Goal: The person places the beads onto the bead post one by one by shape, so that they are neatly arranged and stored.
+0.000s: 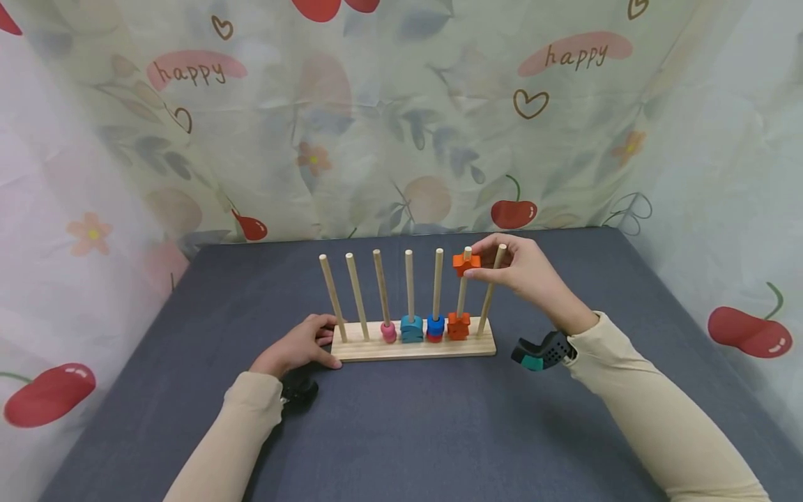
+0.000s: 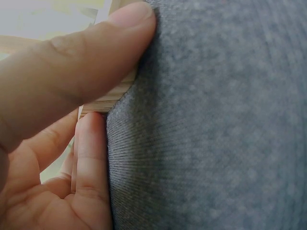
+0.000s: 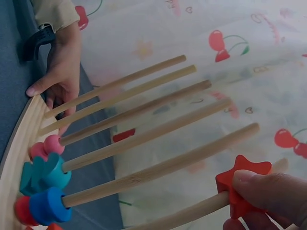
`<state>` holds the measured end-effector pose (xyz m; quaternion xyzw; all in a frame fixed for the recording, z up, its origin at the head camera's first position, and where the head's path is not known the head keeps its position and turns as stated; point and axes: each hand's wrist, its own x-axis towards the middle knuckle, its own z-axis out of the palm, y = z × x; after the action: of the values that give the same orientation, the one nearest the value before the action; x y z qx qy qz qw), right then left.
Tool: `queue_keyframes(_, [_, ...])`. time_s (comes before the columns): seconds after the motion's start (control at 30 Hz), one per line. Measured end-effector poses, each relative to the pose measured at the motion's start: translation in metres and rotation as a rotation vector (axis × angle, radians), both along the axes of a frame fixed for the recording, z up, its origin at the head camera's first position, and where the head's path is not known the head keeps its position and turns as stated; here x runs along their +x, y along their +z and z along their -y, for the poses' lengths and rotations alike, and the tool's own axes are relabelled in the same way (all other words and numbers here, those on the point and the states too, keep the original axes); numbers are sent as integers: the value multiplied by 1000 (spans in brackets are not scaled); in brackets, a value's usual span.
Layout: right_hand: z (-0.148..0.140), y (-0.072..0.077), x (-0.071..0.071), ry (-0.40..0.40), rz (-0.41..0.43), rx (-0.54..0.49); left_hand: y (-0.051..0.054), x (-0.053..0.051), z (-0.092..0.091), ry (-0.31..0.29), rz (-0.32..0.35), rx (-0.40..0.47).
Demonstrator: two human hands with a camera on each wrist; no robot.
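A wooden peg board point(image 1: 401, 354) with several upright pegs stands on the table. My left hand point(image 1: 301, 346) grips its left end, the thumb at the front edge and fingers at the end and behind. My right hand point(image 1: 523, 268) pinches an orange star-shaped bead point(image 3: 250, 168) between thumb and fingers. The star is threaded on the second peg from the right, near its top. Orange beads point(image 1: 459, 326) sit at the foot of that same peg. To their left are a blue bead point(image 3: 50, 206) over a red one, teal beads point(image 1: 411, 329) and pink beads point(image 1: 388, 332).
Dark grey cloth covers the table point(image 1: 401, 432). A printed curtain point(image 1: 376, 139) with cherries and flowers hangs behind and on both sides. The rightmost peg point(image 1: 492, 293) and the two leftmost pegs carry no beads. A dark device point(image 1: 544, 351) is strapped at the right wrist.
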<state>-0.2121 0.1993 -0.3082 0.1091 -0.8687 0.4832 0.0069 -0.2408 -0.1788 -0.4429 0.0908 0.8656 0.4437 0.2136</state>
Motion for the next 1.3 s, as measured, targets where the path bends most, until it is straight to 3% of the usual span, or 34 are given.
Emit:
queue_keyframes(0.43, [1, -52, -1, -17, 108, -55, 1, 1, -1, -3, -1, 10])
queue_keyframes(0.73, [2, -84, 0, -19, 130, 37, 1, 1, 0, -6, 10, 7])
queue_keyframes(1.3, [4, -91, -3, -17, 159, 41, -1, 0, -1, -1, 13, 7])
